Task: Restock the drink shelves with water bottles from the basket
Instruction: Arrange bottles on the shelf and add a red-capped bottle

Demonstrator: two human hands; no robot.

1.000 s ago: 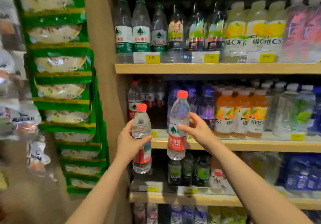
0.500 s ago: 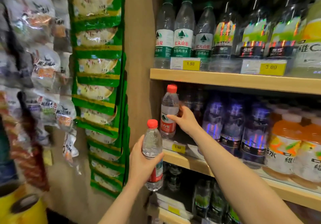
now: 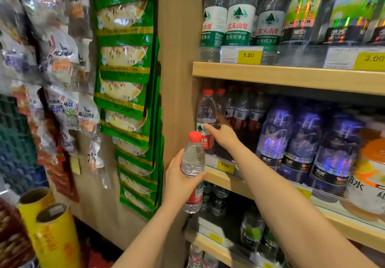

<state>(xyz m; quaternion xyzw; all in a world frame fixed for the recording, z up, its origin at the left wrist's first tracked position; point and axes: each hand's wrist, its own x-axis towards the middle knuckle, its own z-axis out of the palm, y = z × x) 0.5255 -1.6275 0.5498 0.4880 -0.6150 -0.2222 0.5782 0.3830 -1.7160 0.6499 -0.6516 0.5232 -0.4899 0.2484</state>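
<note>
My left hand (image 3: pixel 179 182) grips a clear water bottle with a red cap and red label (image 3: pixel 192 159), upright in front of the middle shelf (image 3: pixel 227 181). My right hand (image 3: pixel 224 135) reaches onto that shelf. Its thumb lies on the label of a second red-capped water bottle (image 3: pixel 206 111) and its fingers curl behind it. This bottle stands upright at the shelf's far left, ahead of a row of similar red-capped bottles (image 3: pixel 241 113). No basket is in view.
Green-label water bottles (image 3: pixel 237 24) fill the upper shelf. Purple soda bottles (image 3: pixel 302 142) and orange drinks (image 3: pixel 373 174) stand right of my arm. A wooden side panel (image 3: pixel 177 59) bounds the shelf's left, with hanging green snack packs (image 3: pixel 125 59) and yellow rolls (image 3: pixel 52 232) beyond.
My right hand has carried its bottle from in front of the shelves onto the middle shelf's far left. The view has moved closer and leftward. My left hand still holds its bottle.
</note>
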